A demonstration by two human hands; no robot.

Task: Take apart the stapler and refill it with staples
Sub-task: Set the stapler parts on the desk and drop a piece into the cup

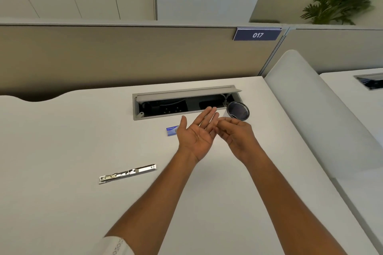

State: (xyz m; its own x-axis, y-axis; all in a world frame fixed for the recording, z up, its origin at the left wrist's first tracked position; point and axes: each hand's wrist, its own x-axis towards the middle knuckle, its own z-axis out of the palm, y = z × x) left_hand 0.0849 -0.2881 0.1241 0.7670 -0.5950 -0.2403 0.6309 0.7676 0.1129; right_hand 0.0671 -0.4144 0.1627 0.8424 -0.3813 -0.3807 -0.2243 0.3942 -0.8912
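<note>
Left hand flat, palm up, fingers spread apart, nothing visible on palm. Right hand curled, fingertips pinched together at left fingertips; whether staples sit in pinch, cannot tell. Judgement: loading staples is next; keep strip straight, legs down.

Staple box on desk, just left of left thumb. Metal stapler magazine well apart, near-left of both hands, lying flat. Stapler body not seen.

Mesh cup just beyond right fingers; open cable tray behind; drop risk.
</note>
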